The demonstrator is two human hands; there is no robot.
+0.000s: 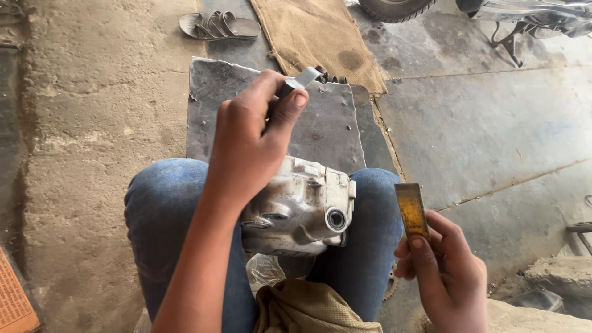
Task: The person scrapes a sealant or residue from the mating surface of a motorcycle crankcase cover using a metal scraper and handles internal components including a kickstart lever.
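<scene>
Silver-grey engine casing (302,209), yellow strip (412,209)

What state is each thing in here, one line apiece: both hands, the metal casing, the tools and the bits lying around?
left hand: closed around a tool handle, above the casing
tool blade: flat, grey, sticking out past the thumb
metal casing: resting between the knees, round port facing right
right hand: pinching a flat strip, clear of the casing
flat strip: upright, yellowish, worn
metal plate: flat on the floor
sandal: lying on the floor

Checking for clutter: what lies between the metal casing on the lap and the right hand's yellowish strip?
Only the jeans-clad right knee lies between casing and strip, in the head view.
</scene>
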